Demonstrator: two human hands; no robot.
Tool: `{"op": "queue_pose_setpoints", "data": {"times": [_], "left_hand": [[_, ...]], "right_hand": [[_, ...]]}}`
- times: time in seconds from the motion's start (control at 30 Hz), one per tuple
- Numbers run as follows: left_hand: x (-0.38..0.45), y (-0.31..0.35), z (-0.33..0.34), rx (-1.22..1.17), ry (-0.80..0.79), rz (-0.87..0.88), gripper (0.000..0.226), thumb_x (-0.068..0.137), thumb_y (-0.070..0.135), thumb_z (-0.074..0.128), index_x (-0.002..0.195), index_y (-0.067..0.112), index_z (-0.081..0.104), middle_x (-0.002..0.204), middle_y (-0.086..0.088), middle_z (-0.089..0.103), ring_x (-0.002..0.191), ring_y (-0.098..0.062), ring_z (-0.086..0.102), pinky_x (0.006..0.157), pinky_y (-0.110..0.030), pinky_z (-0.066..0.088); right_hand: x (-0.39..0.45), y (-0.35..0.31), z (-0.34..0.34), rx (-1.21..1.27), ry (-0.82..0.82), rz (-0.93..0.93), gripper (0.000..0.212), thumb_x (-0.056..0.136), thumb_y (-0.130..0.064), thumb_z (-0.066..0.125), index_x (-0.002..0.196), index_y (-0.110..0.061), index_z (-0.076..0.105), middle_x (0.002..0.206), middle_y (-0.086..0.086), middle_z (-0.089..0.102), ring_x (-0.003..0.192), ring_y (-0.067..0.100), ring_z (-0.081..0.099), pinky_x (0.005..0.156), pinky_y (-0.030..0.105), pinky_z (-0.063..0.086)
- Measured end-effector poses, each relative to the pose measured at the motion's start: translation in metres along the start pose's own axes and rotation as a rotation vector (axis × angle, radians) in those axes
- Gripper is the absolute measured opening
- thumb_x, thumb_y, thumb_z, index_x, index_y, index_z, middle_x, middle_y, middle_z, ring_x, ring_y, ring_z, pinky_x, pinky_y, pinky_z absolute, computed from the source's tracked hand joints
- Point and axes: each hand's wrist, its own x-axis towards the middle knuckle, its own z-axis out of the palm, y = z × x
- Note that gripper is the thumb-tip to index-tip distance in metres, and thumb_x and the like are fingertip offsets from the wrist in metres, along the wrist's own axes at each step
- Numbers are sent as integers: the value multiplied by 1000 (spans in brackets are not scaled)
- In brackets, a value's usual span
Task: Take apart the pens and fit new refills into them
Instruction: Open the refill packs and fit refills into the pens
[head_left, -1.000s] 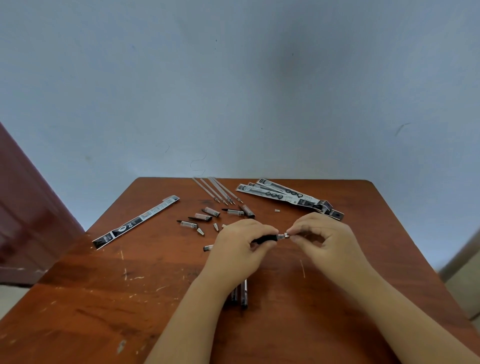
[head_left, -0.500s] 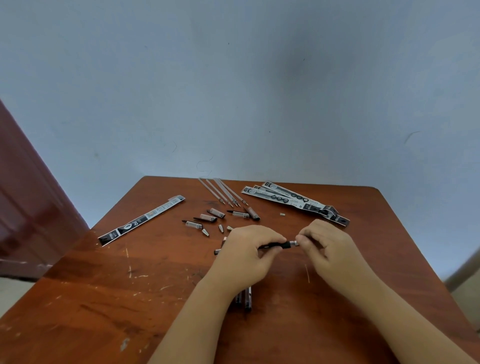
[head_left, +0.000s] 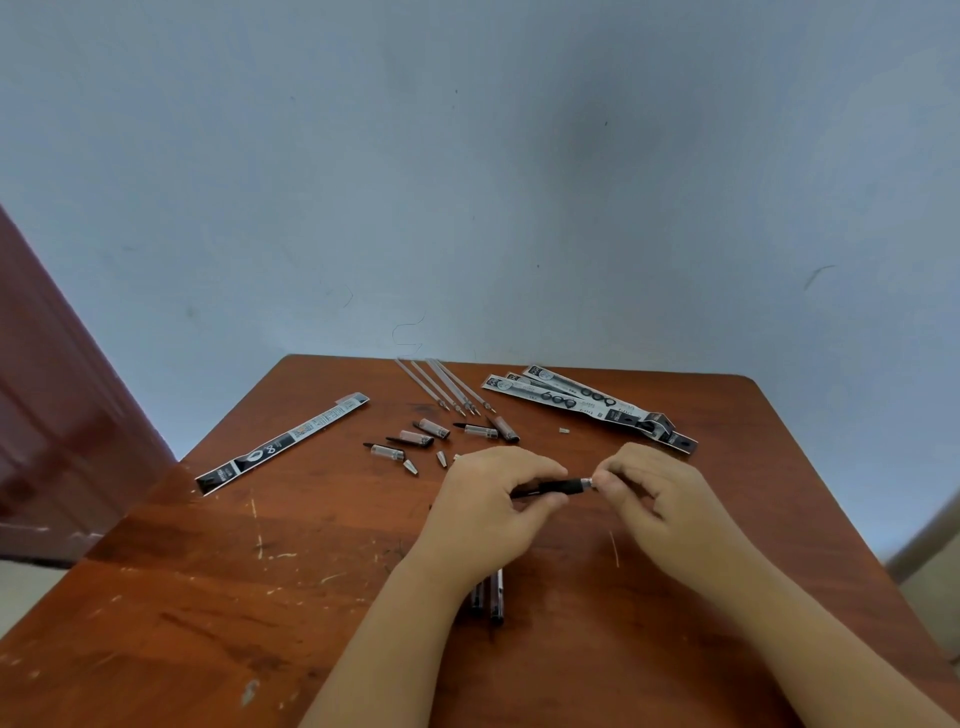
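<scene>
Hiding beneath left forearm (head_left: 415, 613): two pens (head_left: 493, 597)

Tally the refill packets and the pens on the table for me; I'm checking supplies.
Refill packets: 4, one packet at left, a stack of three at right.
Pens: 3, one pen between left hand and right hand, two pens partly under the left forearm.
Total: 7

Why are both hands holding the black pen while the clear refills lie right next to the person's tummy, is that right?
Not quite. Both the left hand and the right hand do hold the black pen, but the clear refills lie at the far edge of the table, near the wall, not close to the person. The head view shows this.
</scene>
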Motion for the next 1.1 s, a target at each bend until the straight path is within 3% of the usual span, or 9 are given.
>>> {"op": "queue_pose_setpoints", "data": {"times": [0.07, 0.2, 0.33, 0.4, 0.57, 0.77, 0.97, 1.03, 1.1], "left_hand": [[0, 0, 0, 15, -7, 14, 19, 70, 19, 65, 87, 12, 72, 78, 0, 71, 85, -6, 55, 78, -9, 40], [1, -1, 0, 25, 3, 8, 19, 70, 18, 65, 86, 11, 72, 77, 1, 71, 85, -6, 54, 79, -10, 39], [0, -1, 1, 21, -7, 27, 17, 69, 15, 66, 84, 10, 72, 75, -1, 70, 82, -6, 55, 76, -11, 40], [0, -2, 2, 21, -11, 30, 17, 70, 15, 66, 84, 10, 72, 76, -1, 71, 82, -6, 55, 75, -14, 42], [0, -2, 1, 17, -1, 33, 17, 67, 13, 67, 82, 7, 73, 73, -3, 70, 80, -8, 55, 73, -12, 42], [1, 5, 0, 35, 16, 34, 16, 67, 12, 68, 80, 5, 72, 69, -5, 68, 75, -8, 53, 68, -9, 41], [-2, 7, 1, 106, 27, 45, 15, 67, 14, 67, 78, 4, 71, 69, -5, 67, 74, -9, 51, 69, -14, 40], [-2, 6, 2, 136, 27, 54, 18, 71, 20, 64, 79, 5, 71, 69, -4, 68, 76, -9, 51, 70, -14, 40], [-2, 6, 2, 161, 9, 39, 17, 70, 19, 64, 80, 7, 71, 71, -3, 68, 76, -9, 52, 72, -15, 40]], "right_hand": [[0, -1, -1, 14, -10, 34, 40, 80, -44, 32, 74, -17, 61, 62, -16, 48, 74, -6, 50, 63, 4, 37], [0, -5, -7, 174, -1, 61, 22, 73, -43, 44, 92, -35, 53, 85, -17, 58, 85, 0, 56, 69, 9, 47], [0, -3, -5, 110, 15, -15, 12, 76, -28, 53, 83, -24, 62, 79, -19, 56, 80, -2, 55, 67, 5, 44], [0, -2, -3, 75, 4, -9, 21, 77, -32, 46, 80, -20, 63, 76, -20, 53, 80, -4, 52, 67, 3, 41], [-1, -3, 0, 11, -15, 9, 17, 78, -36, 37, 79, -26, 51, 71, -17, 48, 79, -4, 47, 67, 4, 37], [0, -9, -3, 3, -8, 57, 7, 78, -20, 46, 76, -25, 51, 68, -20, 47, 76, -18, 46, 67, -2, 33], [0, -12, -5, 19, -97, 135, 25, 87, -9, 50, 75, -30, 46, 73, -17, 47, 69, -1, 47, 68, 3, 35], [1, -13, -4, 26, -89, 143, 27, 88, -13, 50, 73, -35, 43, 73, -17, 47, 69, -1, 46, 67, 3, 35], [0, -13, -2, 44, -89, 151, 15, 86, -27, 43, 77, -38, 43, 77, -18, 48, 71, -2, 48, 67, 4, 36]]}}
